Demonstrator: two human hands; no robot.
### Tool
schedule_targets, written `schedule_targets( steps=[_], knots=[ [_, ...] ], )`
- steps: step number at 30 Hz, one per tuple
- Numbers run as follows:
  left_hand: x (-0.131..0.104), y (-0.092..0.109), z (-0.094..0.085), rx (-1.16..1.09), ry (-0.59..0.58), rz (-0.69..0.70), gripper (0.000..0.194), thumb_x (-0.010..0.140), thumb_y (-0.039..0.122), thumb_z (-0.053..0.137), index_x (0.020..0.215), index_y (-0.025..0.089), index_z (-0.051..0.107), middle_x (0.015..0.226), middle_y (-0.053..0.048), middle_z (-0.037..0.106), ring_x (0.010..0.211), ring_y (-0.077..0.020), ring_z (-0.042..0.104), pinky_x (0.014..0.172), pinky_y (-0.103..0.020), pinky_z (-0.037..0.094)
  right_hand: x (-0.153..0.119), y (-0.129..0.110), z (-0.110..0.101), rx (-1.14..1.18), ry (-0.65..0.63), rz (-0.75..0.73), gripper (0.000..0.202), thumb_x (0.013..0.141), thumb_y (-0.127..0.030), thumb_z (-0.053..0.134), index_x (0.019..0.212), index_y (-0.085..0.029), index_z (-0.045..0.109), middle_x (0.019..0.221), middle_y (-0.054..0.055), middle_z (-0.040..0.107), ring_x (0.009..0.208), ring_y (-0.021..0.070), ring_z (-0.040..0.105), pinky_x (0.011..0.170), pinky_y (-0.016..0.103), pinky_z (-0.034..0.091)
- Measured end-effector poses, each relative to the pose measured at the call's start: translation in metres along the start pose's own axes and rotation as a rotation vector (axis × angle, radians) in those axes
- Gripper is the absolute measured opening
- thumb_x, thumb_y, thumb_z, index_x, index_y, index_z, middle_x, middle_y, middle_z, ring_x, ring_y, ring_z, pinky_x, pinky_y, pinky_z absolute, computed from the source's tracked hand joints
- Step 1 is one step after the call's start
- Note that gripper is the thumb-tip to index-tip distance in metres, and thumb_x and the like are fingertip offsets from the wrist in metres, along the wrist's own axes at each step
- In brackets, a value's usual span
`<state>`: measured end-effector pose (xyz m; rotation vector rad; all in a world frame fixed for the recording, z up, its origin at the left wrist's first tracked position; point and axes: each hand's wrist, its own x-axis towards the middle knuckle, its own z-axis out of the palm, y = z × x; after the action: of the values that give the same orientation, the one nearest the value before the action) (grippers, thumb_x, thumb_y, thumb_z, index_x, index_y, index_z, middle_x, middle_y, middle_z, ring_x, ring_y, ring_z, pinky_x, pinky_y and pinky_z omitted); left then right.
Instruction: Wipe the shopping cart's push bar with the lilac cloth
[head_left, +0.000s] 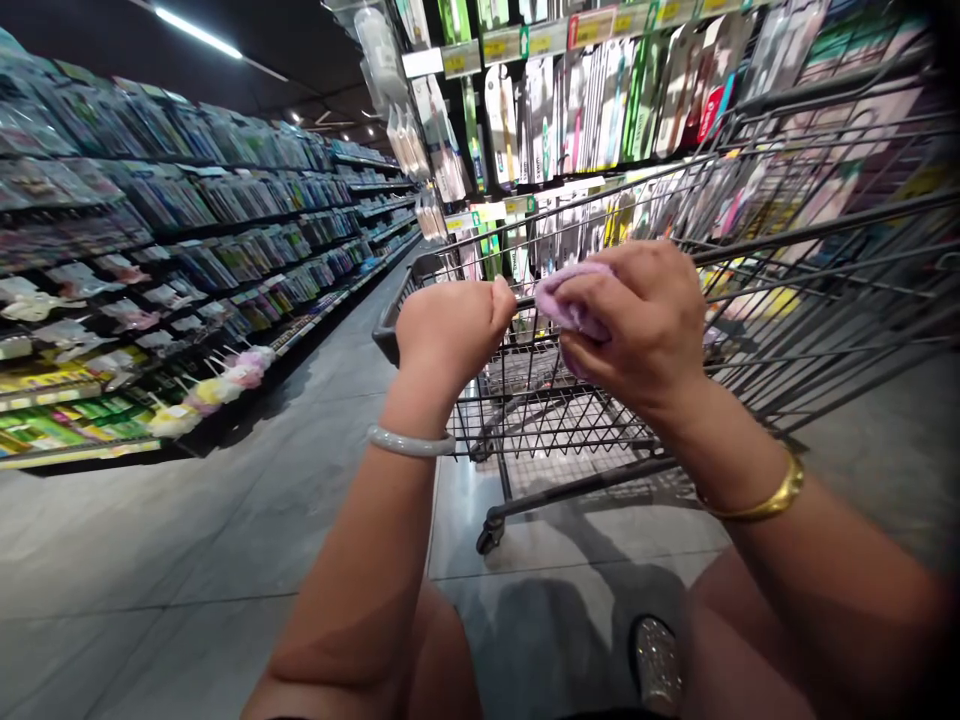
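Observation:
My right hand (pixel 637 320) is closed around a bunched lilac cloth (pixel 574 290), whose folds show between the thumb and fingers. It is in front of the near side of a dark wire shopping cart (pixel 555 435). To its left, my left hand (pixel 457 325) is curled into a fist by the cart's near rail, back of the hand toward me, thumb on the right. Its palm is hidden, so I cannot tell whether it grips the rail or something else. A gap separates the two hands. The cart's basket stretches away to the right.
Behind the cart stands a rack of packaged toothbrushes (pixel 577 110) with price strips. Long shelves (pixel 247 200) of packaged goods line the aisle on the left, with fluffy bath puffs (pixel 202 395) hanging at their end. A cart caster (pixel 490 533) rests on the grey tiled floor (pixel 187 560).

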<state>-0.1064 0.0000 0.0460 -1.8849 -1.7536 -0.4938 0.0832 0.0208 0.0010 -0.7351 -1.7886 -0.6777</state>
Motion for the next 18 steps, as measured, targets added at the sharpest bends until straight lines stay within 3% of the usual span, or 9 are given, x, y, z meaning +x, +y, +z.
schedule_targets(
  steps=[3,7,9,11,15,18],
  knots=[
    [0.000,0.000,-0.001,0.005,0.003,0.003,0.064,0.097,0.042,0.018,0.073,0.016,0.072,0.074,-0.012,0.069,0.067,-0.0226,0.060,0.054,-0.033,0.023,0.002,0.006,-0.002,0.016,0.006,0.003,0.025,0.082,-0.033,0.063,0.107,-0.029,0.062,0.110,0.004,0.064,0.103,0.0270,0.056,0.087,0.048,0.043],
    [0.000,0.000,0.000,-0.011,0.018,0.004,0.063,0.096,0.040,0.019,0.067,0.016,0.069,0.069,-0.011,0.067,0.063,-0.0194,0.058,0.053,-0.033,0.020,0.006,0.035,-0.010,0.036,0.169,0.198,0.027,0.076,-0.021,0.064,0.102,-0.026,0.061,0.105,0.006,0.065,0.102,0.0272,0.056,0.092,0.050,0.042],
    [0.000,0.000,0.001,-0.016,0.022,0.009,0.062,0.096,0.040,0.020,0.065,0.017,0.068,0.068,-0.011,0.067,0.062,-0.0189,0.056,0.053,-0.033,0.020,0.006,0.036,-0.010,0.012,0.220,0.253,0.028,0.074,-0.019,0.064,0.100,-0.025,0.061,0.104,0.007,0.065,0.102,0.0273,0.056,0.092,0.050,0.042],
    [0.001,0.000,0.001,-0.015,0.020,0.009,0.061,0.096,0.040,0.020,0.066,0.017,0.068,0.069,-0.011,0.067,0.061,-0.0188,0.056,0.053,-0.033,0.020,0.004,0.027,-0.006,-0.011,0.165,0.222,0.026,0.074,-0.022,0.066,0.100,-0.025,0.061,0.102,0.007,0.064,0.101,0.0278,0.055,0.091,0.051,0.042],
    [0.001,0.000,0.001,-0.002,0.017,0.012,0.062,0.096,0.041,0.019,0.069,0.016,0.069,0.071,-0.012,0.068,0.063,-0.0200,0.058,0.053,-0.033,0.020,0.001,0.004,0.001,-0.021,0.008,0.024,0.027,0.080,-0.034,0.064,0.106,-0.030,0.061,0.106,0.004,0.064,0.099,0.0270,0.056,0.084,0.047,0.044],
    [0.001,0.000,0.000,-0.001,0.019,0.019,0.062,0.096,0.041,0.019,0.069,0.016,0.069,0.071,-0.012,0.068,0.064,-0.0203,0.058,0.053,-0.034,0.020,0.003,0.012,-0.003,-0.016,0.025,0.023,0.025,0.080,-0.035,0.064,0.104,-0.029,0.062,0.105,0.005,0.065,0.098,0.0273,0.057,0.083,0.047,0.044]
  ],
)
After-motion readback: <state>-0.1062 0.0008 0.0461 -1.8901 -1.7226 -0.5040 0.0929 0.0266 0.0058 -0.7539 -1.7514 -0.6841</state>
